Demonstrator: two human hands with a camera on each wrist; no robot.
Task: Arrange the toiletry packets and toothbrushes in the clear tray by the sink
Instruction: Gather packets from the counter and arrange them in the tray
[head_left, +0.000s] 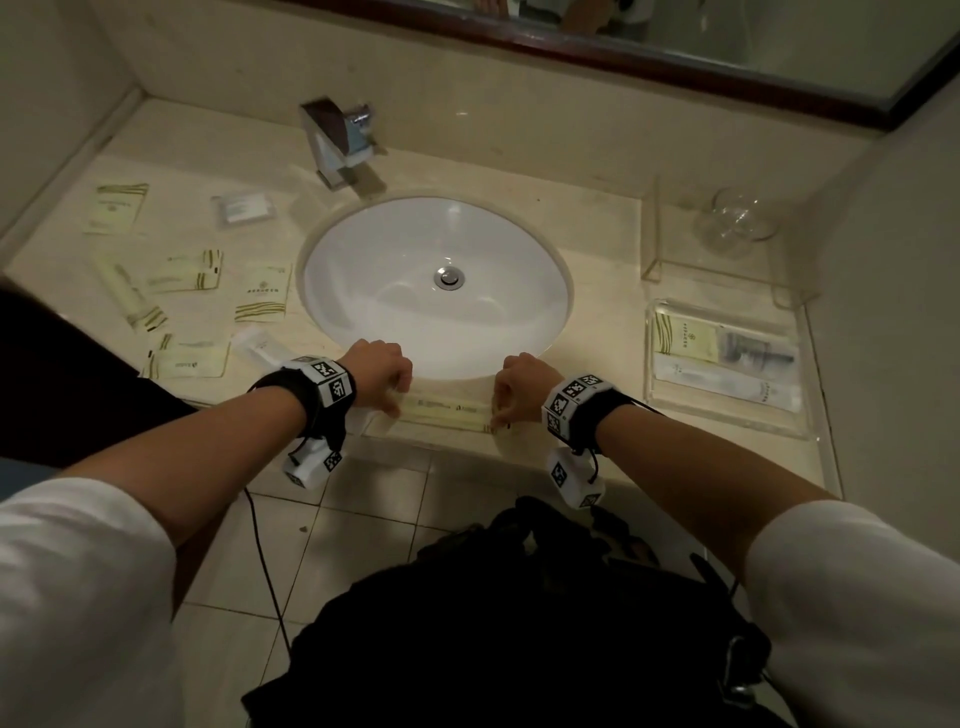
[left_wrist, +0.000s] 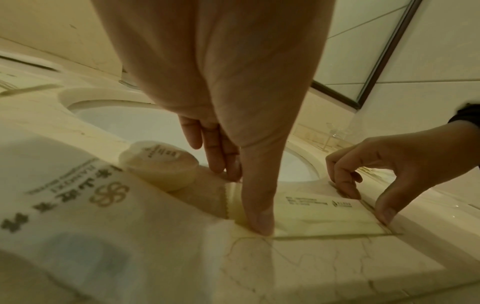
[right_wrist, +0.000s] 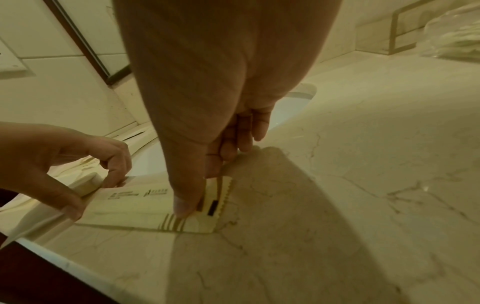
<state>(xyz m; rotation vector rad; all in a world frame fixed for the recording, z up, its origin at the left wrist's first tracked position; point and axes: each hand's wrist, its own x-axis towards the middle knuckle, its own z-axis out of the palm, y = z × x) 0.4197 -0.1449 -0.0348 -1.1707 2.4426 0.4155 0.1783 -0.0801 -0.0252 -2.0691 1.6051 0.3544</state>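
A long cream packet (head_left: 449, 411) (left_wrist: 319, 216) (right_wrist: 135, 205) lies along the counter's front edge, just before the sink. My left hand (head_left: 392, 402) (left_wrist: 242, 198) (right_wrist: 93, 197) pinches its left end, thumb pressing the near edge and fingers on the far edge. My right hand (head_left: 498, 415) (left_wrist: 369, 202) (right_wrist: 202, 185) pinches the striped right end the same way. The clear tray (head_left: 727, 423) sits on the counter to the right and holds a cream packet (head_left: 685, 338), a clear packet (head_left: 758, 348) and a long white packet (head_left: 727, 387).
Several loose cream packets (head_left: 187, 270) lie left of the white sink (head_left: 363, 249). A white logo packet (left_wrist: 78, 195) and a small round packet (left_wrist: 158, 162) sit close by my left wrist. Faucet (head_left: 337, 140) at the back, glass bowl (head_left: 737, 218) on a clear stand behind the tray.
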